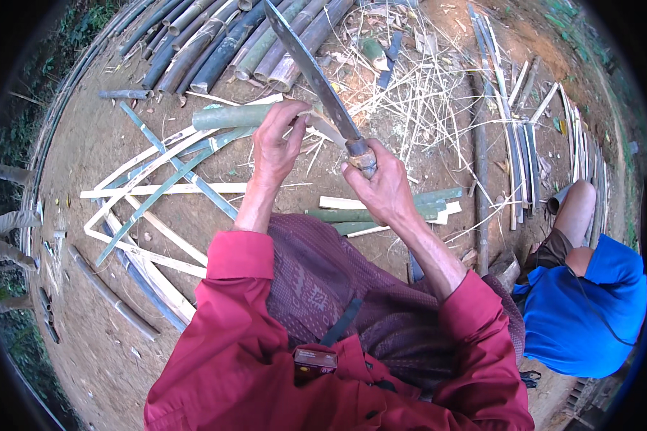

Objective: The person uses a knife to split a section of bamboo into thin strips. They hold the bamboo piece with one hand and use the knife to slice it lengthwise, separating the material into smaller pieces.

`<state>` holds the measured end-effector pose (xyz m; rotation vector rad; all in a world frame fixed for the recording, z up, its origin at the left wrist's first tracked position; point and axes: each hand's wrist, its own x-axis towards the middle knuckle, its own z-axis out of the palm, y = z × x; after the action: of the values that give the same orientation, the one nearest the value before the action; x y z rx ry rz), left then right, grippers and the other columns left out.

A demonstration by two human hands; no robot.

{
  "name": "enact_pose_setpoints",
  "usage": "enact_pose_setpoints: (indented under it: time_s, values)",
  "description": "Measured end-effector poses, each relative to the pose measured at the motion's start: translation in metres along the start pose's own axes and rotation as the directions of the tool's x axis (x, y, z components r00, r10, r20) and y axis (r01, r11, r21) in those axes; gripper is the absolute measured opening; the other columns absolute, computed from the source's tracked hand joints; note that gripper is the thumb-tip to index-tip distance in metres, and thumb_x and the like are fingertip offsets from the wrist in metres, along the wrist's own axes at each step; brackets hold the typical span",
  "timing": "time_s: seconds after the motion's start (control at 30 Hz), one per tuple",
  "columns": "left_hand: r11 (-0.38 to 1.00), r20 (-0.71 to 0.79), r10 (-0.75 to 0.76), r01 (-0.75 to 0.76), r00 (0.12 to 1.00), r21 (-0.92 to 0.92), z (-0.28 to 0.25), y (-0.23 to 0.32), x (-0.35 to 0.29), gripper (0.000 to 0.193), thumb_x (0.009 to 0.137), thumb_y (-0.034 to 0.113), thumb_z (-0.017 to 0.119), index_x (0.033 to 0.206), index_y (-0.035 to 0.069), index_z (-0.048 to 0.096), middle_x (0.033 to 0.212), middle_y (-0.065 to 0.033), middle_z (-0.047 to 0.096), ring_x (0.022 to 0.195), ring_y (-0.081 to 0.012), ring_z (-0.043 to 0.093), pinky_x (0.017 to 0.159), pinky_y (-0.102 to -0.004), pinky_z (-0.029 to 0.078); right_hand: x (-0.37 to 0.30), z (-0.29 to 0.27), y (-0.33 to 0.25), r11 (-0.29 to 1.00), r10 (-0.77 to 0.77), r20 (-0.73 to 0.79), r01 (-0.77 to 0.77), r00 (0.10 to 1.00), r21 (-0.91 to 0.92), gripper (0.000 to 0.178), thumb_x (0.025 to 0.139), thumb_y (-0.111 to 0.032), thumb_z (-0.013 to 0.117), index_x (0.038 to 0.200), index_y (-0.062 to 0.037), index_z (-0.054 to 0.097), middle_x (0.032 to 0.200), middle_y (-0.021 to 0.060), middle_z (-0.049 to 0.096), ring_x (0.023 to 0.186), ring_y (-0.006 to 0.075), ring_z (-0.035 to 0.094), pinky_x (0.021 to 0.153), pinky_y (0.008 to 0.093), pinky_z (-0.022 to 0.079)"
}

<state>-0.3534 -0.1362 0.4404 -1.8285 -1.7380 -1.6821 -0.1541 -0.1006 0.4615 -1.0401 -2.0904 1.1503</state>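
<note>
My right hand (387,183) is closed round the handle of a machete (313,75), its long dark blade raised and slanting up to the left. To the left of the blade, my left hand (277,136) is closed, thumb and fingers pinching a pale bamboo strip (327,129) that passes behind the blade. Most of that strip is hidden by my fingers. A thick green bamboo piece (230,117) shows just left of my left hand; whether they touch I cannot tell. Split green bamboo pieces (428,207) lie on the ground beyond my lap, below my right hand.
Crossed bamboo slats (158,190) spread over the ground at left. Whole bamboo poles (223,57) are stacked at the far side. Thin shavings (431,108) litter the ground ahead. Bundled strips (521,158) lie at right, near a person in a blue shirt (586,309).
</note>
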Motion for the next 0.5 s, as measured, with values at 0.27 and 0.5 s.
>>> enact_pose_setpoints:
  time_s: [0.27, 0.5]
  values:
    - [0.998, 0.014, 0.035, -0.035, 0.999, 0.058, 0.011, 0.026, 0.006, 0.021, 0.079, -0.004, 0.065, 0.098, 0.006, 0.063, 0.097, -0.0092, 0.064, 0.09, -0.0245, 0.065, 0.073, -0.0334, 0.052, -0.004, -0.023, -0.006, 0.999, -0.048, 0.013, 0.048, 0.999, -0.025, 0.044, 0.074, -0.027, 0.064, 0.108, 0.0006, 0.06, 0.048, 0.0075, 0.051, 0.045, 0.0202, 0.054, 0.05, 0.0368, 0.044]
    - [0.997, 0.019, 0.062, -0.063, 0.998, 0.039, -0.044, 0.04, 0.007, 0.026, 0.074, -0.007, 0.064, 0.098, 0.005, 0.064, 0.099, -0.0094, 0.065, 0.09, -0.0242, 0.065, 0.075, -0.0332, 0.054, -0.031, -0.005, -0.059, 0.991, -0.132, -0.052, 0.133, 0.99, 0.02, 0.037, 0.076, -0.022, 0.064, 0.104, 0.0021, 0.059, 0.071, 0.0156, 0.062, 0.062, 0.0261, 0.06, 0.064, 0.0386, 0.048]
